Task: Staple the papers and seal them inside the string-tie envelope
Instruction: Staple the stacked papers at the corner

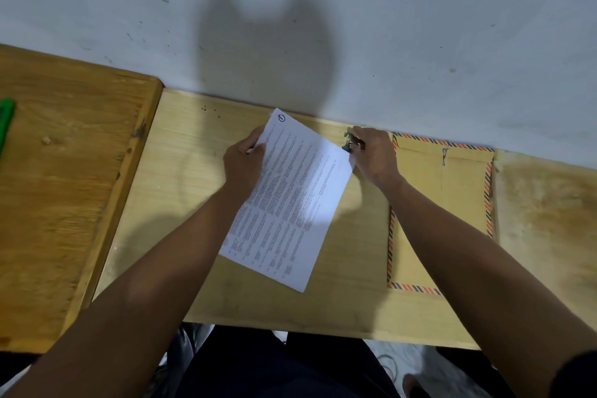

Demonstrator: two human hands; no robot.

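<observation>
- Papers (290,200) are pinched at their far left edge by the left hand (244,165), tilted over the desk (181,171).
- A small stapler (350,142) is gripped by the right hand (376,155) at the far right corner.
- The envelope (452,203) is lying flat on the right.

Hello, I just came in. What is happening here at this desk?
A person sits at a light wooden desk against a white wall. The left hand holds a white printed stack of papers by its far left edge. The right hand holds a small green stapler at the papers' far right corner, seemingly about to staple or just stapling. A brown envelope with striped red-and-blue edges lies flat on the desk to the right, partly under the right arm.
</observation>
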